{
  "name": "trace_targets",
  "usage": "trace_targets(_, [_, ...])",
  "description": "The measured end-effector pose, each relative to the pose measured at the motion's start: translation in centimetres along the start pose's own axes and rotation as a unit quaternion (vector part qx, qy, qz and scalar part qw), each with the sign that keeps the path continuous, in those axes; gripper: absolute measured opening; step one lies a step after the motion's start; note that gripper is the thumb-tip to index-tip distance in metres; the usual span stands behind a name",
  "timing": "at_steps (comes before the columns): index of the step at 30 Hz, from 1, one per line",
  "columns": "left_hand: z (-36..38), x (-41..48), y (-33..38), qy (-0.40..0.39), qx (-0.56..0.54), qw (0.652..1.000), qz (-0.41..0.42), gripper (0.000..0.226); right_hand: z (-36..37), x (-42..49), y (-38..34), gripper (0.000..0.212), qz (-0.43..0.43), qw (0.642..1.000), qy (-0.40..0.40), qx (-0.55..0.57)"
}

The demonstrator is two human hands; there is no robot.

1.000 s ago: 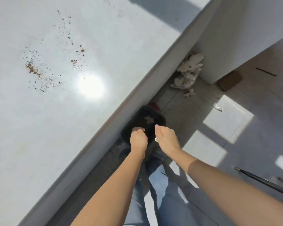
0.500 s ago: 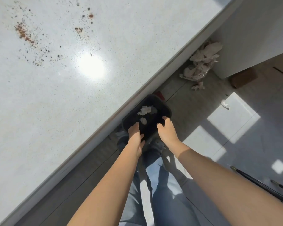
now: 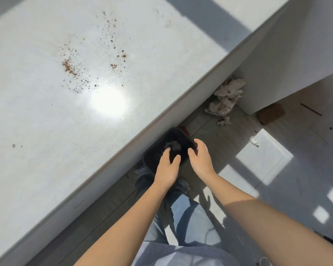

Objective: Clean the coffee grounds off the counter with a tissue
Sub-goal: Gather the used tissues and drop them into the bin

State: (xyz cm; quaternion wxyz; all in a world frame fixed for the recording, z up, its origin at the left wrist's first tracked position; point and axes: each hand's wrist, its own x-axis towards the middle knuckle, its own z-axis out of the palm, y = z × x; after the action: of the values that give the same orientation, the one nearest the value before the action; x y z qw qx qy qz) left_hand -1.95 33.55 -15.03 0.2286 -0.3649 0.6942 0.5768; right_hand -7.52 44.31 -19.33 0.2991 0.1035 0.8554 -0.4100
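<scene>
Hands: left hand (image 3: 166, 166) and right hand (image 3: 201, 158) released, fingers spread, above small black plastic bin (image 3: 156, 156) containing crumpled white tissue (image 3: 174, 145). Brown coffee grounds (image 3: 69, 67) scattered on white table (image 3: 46, 131).

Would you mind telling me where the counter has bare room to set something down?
The counter is bare along its near edge, from the sun glare toward the camera. The coffee grounds occupy the far middle. Both the left hand and right hand are over the black bin.

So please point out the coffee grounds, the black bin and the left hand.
coffee grounds (image 3: 68, 67): head view, densest brown patch on the counter.
black bin (image 3: 152, 160): head view, dark inside wall.
left hand (image 3: 166, 169): head view, back of the hand.
</scene>
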Motion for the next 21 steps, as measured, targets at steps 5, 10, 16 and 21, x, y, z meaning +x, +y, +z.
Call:
trace_targets(5, [0.4, -3.7, 4.0, 0.014, 0.072, 0.985, 0.158, 0.059, -3.7, -2.7, -5.0, 0.049, -0.120, 0.991, 0.048, 0.013])
trace_targets(10, [-0.9, -7.1, 9.2, 0.058, 0.067, 0.956, 0.280, 0.056, -7.7, -5.1, -11.5, 0.049, -0.234, 0.968, 0.074, 0.052])
trace_targets(16, [-4.4, -10.6, 14.7, 0.156, 0.066, 0.912, 0.373, 0.054, -9.5, -6.9, -19.2, 0.047, -0.392, 0.916, 0.091, 0.002])
trace_targets(21, [-11.0, -11.5, 15.6, 0.265, 0.081, 0.886, 0.371, 0.065, -6.5, -6.9, -24.4, 0.051, -0.456, 0.887, 0.057, -0.036])
